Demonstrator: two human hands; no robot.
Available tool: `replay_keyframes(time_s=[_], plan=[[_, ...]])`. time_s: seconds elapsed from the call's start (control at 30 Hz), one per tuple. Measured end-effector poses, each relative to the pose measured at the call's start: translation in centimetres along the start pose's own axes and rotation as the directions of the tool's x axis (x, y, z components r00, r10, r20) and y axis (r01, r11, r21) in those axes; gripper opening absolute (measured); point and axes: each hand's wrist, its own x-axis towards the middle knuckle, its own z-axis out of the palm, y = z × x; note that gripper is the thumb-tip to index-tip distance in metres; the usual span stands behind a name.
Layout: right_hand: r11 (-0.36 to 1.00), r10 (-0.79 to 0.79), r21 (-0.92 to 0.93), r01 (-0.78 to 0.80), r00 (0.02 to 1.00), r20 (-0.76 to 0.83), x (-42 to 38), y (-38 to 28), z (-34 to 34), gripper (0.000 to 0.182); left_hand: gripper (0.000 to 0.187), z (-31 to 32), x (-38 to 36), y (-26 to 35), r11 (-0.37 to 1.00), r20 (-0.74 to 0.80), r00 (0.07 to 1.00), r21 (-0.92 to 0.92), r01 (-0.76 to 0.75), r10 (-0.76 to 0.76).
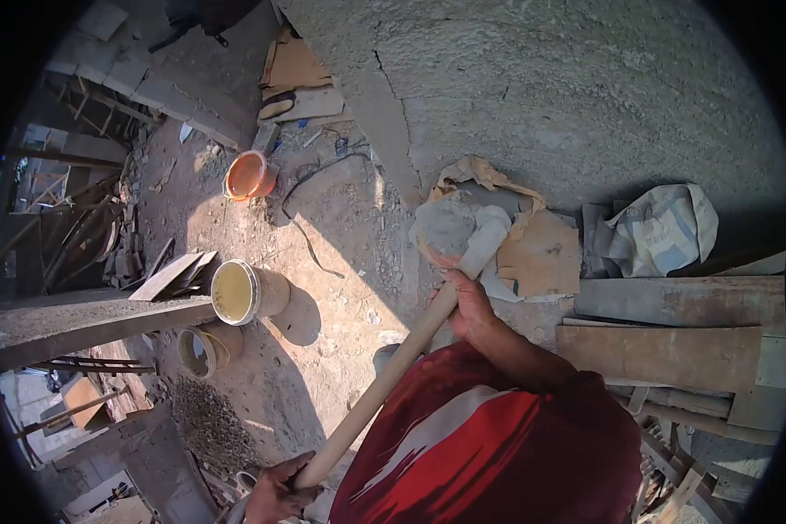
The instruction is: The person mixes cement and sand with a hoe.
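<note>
A shovel (384, 384) with a long pale wooden handle slants across my body. My right hand (470, 304) wraps round the upper part of the handle. Down at the lower left, my left hand (279, 491) is closed round the handle's near end. The shovel's far end, coated in grey, overlaps a torn-open paper bag (526, 203) of grey powder (445, 227) at the foot of the wall; its blade is largely hidden there. A flattened brown piece of the bag or cardboard (540, 258) lies beside the powder.
An orange bucket (250, 177) and two pale buckets (271, 293) (223, 348) stand on the dusty ground, left of me. A rough grey wall (568, 96) rises ahead. A crumpled white sack (664, 231) and boards (672, 354) lie right; gravel (214, 428) is heaped lower left.
</note>
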Motion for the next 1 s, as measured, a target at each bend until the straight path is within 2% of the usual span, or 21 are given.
replay_keyframes(time_s=[0.03, 0.07, 0.1, 0.17, 0.2, 0.23, 0.3, 0.37, 0.43, 0.53, 0.57, 0.63, 0.73, 0.83, 0.93, 1.0], plan=[[1.000, -0.015, 0.010, 0.015, 1.000, 0.006, 0.1, -1.2, -0.2, 0.028, 0.051, 0.2, 0.8, 0.1, 0.986, -0.138, 0.986, 0.148, -0.071, 0.092], [0.994, -0.076, 0.080, 0.074, 0.997, 0.022, 0.4, -2.3, -0.3, 0.025, 0.045, -0.1, 2.1, 1.6, 1.000, -0.164, 0.986, 0.014, -0.017, 0.019], [0.980, -0.136, 0.152, 0.130, 0.990, 0.030, 0.7, -3.2, -0.3, 0.022, 0.045, -0.1, 3.1, 2.3, 0.999, -0.161, 0.986, 0.026, -0.027, 0.031], [0.962, -0.205, 0.189, 0.198, 0.979, 0.016, 1.0, -5.0, 0.5, 0.017, 0.037, -0.1, 5.7, 2.7, 0.899, -0.147, 0.899, 0.228, -0.375, 0.412], [0.944, -0.254, 0.215, 0.248, 0.967, -0.003, 1.1, -5.6, 0.8, 0.013, 0.040, -0.9, 7.6, 1.8, 0.791, -0.107, 0.829, 0.385, -0.475, 0.549], [0.939, -0.270, 0.218, 0.265, 0.963, -0.006, 1.7, -5.8, 0.6, 0.013, 0.040, -1.6, 9.3, 1.6, 0.782, -0.097, 0.821, 0.385, -0.490, 0.562], [0.903, -0.334, 0.259, 0.342, 0.940, -0.075, 4.1, -6.2, 0.5, 0.013, 0.043, -2.9, 13.2, 2.1, 0.683, -0.041, 0.747, 0.438, -0.584, 0.664], [0.902, -0.319, 0.279, 0.329, 0.944, -0.081, 5.4, -6.5, 0.7, 0.013, 0.039, -4.3, 17.4, 2.6, 0.672, -0.019, 0.713, 0.352, -0.651, 0.701], [0.893, -0.305, 0.314, 0.322, 0.947, -0.104, 7.6, -6.4, 0.4, 0.013, 0.038, -6.1, 20.1, 4.7, 0.661, 0.043, 0.708, 0.322, -0.677, 0.705], [0.858, -0.359, 0.305, 0.414, 0.906, -0.223, 10.6, -6.8, -1.0, 0.018, 0.040, -8.2, 22.9, 8.2, 0.758, 0.175, 0.767, 0.129, -0.639, 0.617], [0.846, -0.356, 0.330, 0.420, 0.904, -0.238, 11.3, -7.0, -1.4, 0.019, 0.040, -8.7, 23.5, 9.5, 0.759, 0.192, 0.767, 0.129, -0.638, 0.612], [0.828, -0.345, 0.365, 0.426, 0.900, -0.268, 12.4, -7.4, -1.4, 0.020, 0.043, -9.7, 23.0, 14.4, 0.616, 0.213, 0.660, 0.242, -0.750, 0.720], [0.801, -0.292, 0.436, 0.411, 0.903, -0.315, 14.3, -8.2, -0.6, 0.021, 0.039, -11.3, 23.9, 19.5, 0.626, 0.300, 0.693, 0.297, -0.721, 0.656], [0.809, -0.236, 0.416, 0.416, 0.878, -0.417, 15.9, -8.4, 0.1, 0.021, 0.035, -12.5, 24.4, 25.0, 0.621, 0.389, 0.716, 0.358, -0.697, 0.579], [0.816, -0.165, 0.452, 0.360, 0.895, -0.415, 17.4, -7.7, 0.5, 0.021, 0.033, -14.3, 25.7, 28.7, 0.622, 0.426, 0.763, 0.444, -0.645, 0.487], [0.819, -0.174, 0.397, 0.415, 0.838, -0.517, 17.6, -6.5, 2.2, 0.015, 0.034, -15.5, 27.8, 29.4, 0.673, 0.430, 0.781, 0.411, -0.615, 0.452]])
